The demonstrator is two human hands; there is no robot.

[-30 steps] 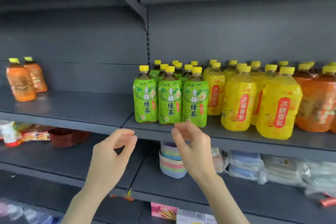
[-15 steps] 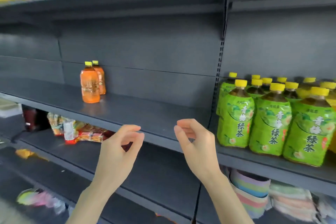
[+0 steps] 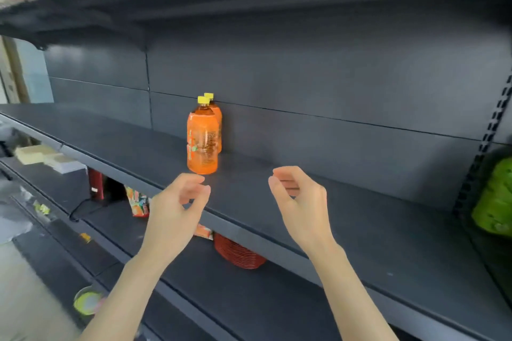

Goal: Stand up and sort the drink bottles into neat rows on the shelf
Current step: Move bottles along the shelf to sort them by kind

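**Empty hands closing on the orange bottles**

Both hands are hovering half-curled, gripping nothing. The front orange bottle (image 3: 202,141) is standing upright on the shelf (image 3: 360,219), just beyond the left hand (image 3: 177,202); the right hand (image 3: 300,202) is sitting farther off.
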